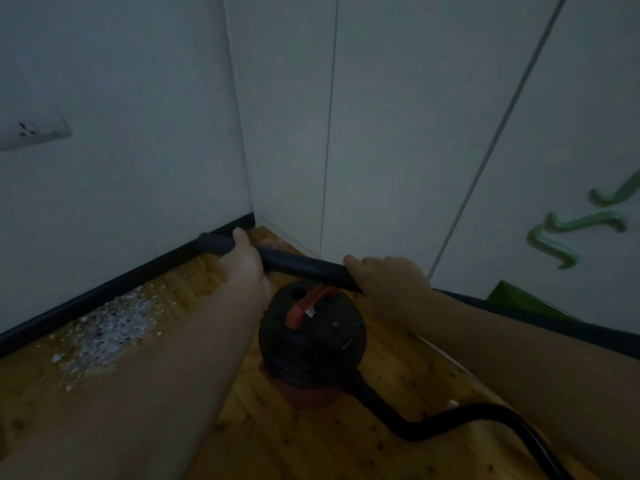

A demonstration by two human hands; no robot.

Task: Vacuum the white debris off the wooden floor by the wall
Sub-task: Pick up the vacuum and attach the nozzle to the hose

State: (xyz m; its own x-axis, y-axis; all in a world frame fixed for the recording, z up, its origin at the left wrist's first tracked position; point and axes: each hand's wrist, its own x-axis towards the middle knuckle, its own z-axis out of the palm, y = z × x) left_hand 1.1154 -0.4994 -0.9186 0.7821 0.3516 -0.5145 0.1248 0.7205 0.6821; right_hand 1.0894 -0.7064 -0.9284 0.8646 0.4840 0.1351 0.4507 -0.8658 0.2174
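Black nozzle tube (298,263) held level above vacuum (311,337), tip near dark baseboard (104,296). Left hand (244,259) clenched round tube near tip; right hand (391,282) clenched round rear end. White debris (110,327) heaped on wood floor (311,438) against baseboard, left of left forearm. Hose (450,420) trails right.

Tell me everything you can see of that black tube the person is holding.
The tube is a black, matte, plastic-looking nozzle, lying nearly level above the wooden floor. It widens toward the right, and its narrow end points left at the dark baseboard near the corner. The left hand grips it near the tip and the right hand holds the wide end, just above the round vacuum. Its opening is not visible.
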